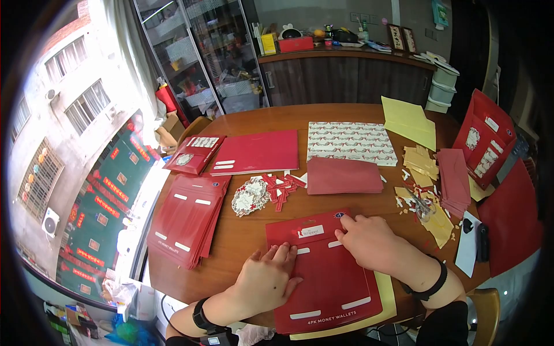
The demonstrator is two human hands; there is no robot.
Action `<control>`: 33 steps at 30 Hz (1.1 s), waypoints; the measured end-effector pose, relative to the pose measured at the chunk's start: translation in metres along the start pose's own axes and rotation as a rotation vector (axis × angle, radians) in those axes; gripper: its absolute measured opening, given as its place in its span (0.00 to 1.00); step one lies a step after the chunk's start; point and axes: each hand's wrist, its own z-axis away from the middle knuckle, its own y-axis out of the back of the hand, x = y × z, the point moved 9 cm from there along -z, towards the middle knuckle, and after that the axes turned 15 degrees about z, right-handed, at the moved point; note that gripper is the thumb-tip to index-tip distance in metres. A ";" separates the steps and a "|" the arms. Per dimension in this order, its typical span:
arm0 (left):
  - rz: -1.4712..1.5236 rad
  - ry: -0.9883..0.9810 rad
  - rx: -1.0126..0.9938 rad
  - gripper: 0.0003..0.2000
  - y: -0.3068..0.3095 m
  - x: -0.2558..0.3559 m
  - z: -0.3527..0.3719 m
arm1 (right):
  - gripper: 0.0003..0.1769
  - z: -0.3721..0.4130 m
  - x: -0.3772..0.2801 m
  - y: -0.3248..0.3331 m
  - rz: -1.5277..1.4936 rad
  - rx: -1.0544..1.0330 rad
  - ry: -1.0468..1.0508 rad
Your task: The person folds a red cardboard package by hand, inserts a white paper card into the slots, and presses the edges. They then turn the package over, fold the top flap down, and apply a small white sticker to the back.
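Single view, head-worn camera. Position: at the person's head, above the near edge of the wooden table [248,233]. Facing: forward and steeply down, toward 12 o'clock across the tabletop. Lens: wide fisheye, with a dark circular rim at the frame edges and straight lines bowed outward. Range: close. The left hand [265,279] and right hand [369,239] sit low in the frame near 6 o'clock, with the forearms entering from the bottom edge. Mid field: the tabletop, its far rim in sight. Far field: wooden sideboard [346,75] at 12 o'clock, glass-fronted cabinet [213,57] at 11 o'clock, window [75,109] onto building fronts at 9 o'clock.
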 end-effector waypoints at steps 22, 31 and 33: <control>0.630 0.031 -0.135 0.15 0.020 -0.071 -0.010 | 0.26 0.000 0.001 0.001 0.024 0.063 0.025; 0.724 0.022 0.120 0.09 0.018 -0.086 -0.027 | 0.21 0.000 0.001 -0.002 0.042 0.149 0.014; 0.774 0.022 0.155 0.09 0.008 -0.077 -0.033 | 0.18 -0.004 0.004 -0.004 0.017 0.155 -0.005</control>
